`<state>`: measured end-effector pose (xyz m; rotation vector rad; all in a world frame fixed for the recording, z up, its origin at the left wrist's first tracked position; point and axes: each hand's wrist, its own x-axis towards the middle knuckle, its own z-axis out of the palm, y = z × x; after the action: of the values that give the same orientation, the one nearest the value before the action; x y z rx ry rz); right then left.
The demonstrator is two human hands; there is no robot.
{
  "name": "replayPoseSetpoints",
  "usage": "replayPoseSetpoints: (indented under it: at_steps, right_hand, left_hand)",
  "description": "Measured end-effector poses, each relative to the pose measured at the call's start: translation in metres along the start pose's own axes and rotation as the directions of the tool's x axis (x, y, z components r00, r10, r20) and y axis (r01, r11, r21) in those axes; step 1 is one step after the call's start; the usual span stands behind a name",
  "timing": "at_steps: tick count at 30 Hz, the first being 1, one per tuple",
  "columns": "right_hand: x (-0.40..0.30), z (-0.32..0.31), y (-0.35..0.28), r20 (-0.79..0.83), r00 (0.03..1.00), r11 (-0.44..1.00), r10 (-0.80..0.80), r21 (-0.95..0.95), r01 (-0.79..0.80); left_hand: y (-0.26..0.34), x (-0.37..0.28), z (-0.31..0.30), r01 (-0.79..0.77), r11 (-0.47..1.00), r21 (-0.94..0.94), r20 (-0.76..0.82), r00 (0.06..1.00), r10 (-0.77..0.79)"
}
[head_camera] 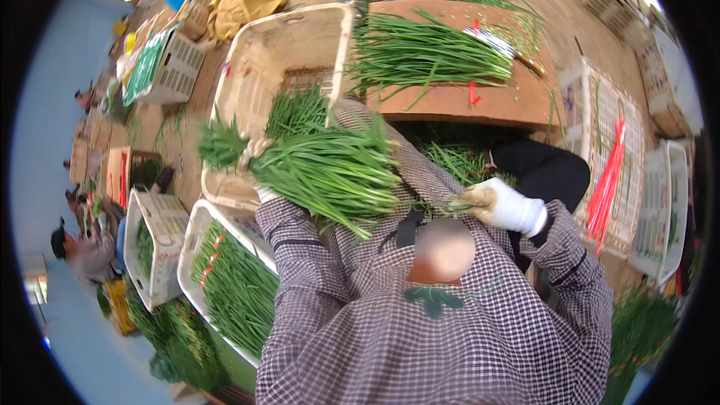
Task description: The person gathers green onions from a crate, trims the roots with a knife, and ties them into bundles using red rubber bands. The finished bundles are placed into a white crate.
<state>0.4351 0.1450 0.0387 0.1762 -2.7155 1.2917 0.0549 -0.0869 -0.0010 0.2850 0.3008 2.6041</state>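
My left hand [254, 152], in a soiled pale glove, grips a large bunch of long green leafy stalks [332, 169], like garlic chives, near its leafy end; the pale stem ends point right, over my lap. My right hand [484, 201], in a white glove with stained fingertips, is beside my lap, its fingers pinched on a few thin green strands [444, 208]. On a brown board [427, 104] ahead lies another bunch of stalks [439, 56], with red ties and a knife [529, 64] at its stem ends.
A deep cream plastic crate [225, 180] with some greens stands at the left. Behind it a white crate [188, 270] holds tied bunches. Red strips [607, 185] lie on an upturned crate [633, 180] at the right. A person [93, 253] sits at the far left.
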Motion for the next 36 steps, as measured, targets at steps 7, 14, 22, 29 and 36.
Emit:
replayPoseSetpoints:
  at_steps: [7,14,22,29,36]
  right_hand:
    - [0.130,-0.077,-0.052,-0.154,0.983,0.985,0.101,0.152,-0.077]
    - [0.115,-0.012,0.209,0.401,0.892,0.037,0.208,0.908,-0.417]
    - [0.064,0.066,0.076,0.369,0.869,0.054,0.330,0.912,-0.407]
    - [0.089,0.044,0.061,-0.095,0.848,0.712,0.522,0.596,-0.372]
    - [0.055,-0.004,0.026,-0.068,0.974,0.949,0.217,0.248,-0.194]
  left_hand:
    - [-0.098,0.005,0.120,0.314,0.650,0.692,0.095,0.853,-0.513]
    - [-0.078,0.003,0.155,0.252,0.870,0.423,0.112,0.939,-0.326]
    - [-0.045,-0.009,0.044,0.294,0.852,0.434,-0.557,0.830,-0.002]
    - [-0.073,0.016,0.019,0.328,0.881,0.340,-0.627,0.778,-0.047]
    - [-0.075,0.007,0.017,0.464,0.788,0.404,-0.740,0.673,-0.018]
